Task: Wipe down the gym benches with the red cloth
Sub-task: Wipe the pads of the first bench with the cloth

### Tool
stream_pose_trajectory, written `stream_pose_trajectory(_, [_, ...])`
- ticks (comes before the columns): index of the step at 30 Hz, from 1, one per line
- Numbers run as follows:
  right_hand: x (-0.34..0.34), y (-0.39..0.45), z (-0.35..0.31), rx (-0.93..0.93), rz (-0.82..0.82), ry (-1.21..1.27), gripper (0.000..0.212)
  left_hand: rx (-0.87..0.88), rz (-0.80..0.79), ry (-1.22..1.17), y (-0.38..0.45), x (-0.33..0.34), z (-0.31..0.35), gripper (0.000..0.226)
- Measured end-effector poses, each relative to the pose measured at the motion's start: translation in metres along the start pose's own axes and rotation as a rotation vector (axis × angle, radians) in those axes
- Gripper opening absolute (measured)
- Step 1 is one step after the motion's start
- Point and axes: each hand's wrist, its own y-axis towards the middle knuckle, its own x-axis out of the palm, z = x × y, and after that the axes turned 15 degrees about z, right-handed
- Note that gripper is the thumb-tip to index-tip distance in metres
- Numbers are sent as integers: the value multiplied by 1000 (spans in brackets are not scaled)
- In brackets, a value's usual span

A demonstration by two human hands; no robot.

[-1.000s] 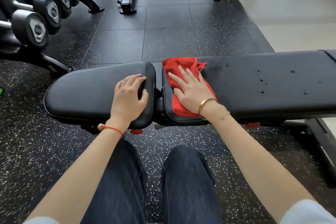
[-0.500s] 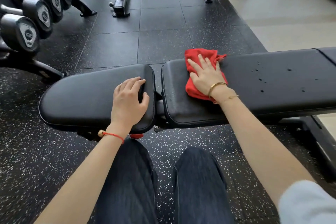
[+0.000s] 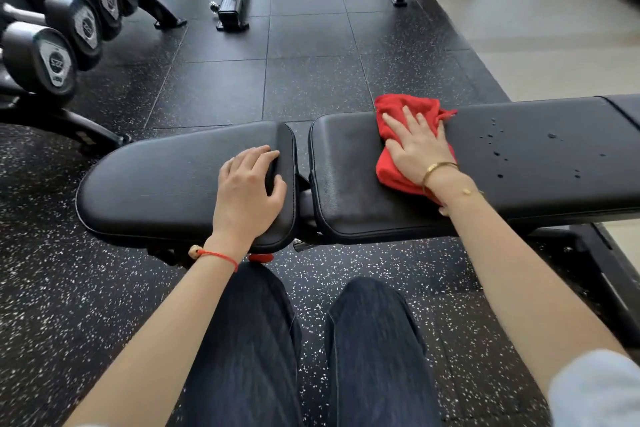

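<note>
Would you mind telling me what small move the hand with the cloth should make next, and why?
Probably slide the red cloth further right along the long pad. The right hand presses it flat near the pad's left end, and droplets sit unwiped just to its right. The left hand rests on the seat pad.

Gym: dumbbell rack; padded bench; speckled rubber floor

One head-worn camera looks forward and down — close over a black bench and the wearer's knees, gym floor beyond.
</note>
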Motion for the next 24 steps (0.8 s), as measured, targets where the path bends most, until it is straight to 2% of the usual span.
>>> stream_pose_trajectory(3, [10,12,-41,-83,-10,12,54,4,-2,-2,0,-1,0,40])
stream_pose_trajectory(6, [14,-12,-74,-236,-11,33,54,-1,8,-5,1,0,-2,39])
stream_pose_trajectory(10, [5,-68,-73,-402,30,90,53,4,1,-11,0,0,-4,39])
stream_pose_trajectory(12, [-1,-80,-52,-376,56,93,53,7,-8,-12,0,0,-5,40])
stream_pose_trajectory(17, [-6,-43,-24,-114,-13,54,52,8,-13,-6,0,-1,-3,41])
stream_pose_trajectory(20, [0,-31,-47,-154,-22,36,53,7,-10,-1,1,-1,-2,40])
stream_pose_trajectory(24, [5,-54,-77,-299,-6,38,54,11,2,1,0,0,-3,40])
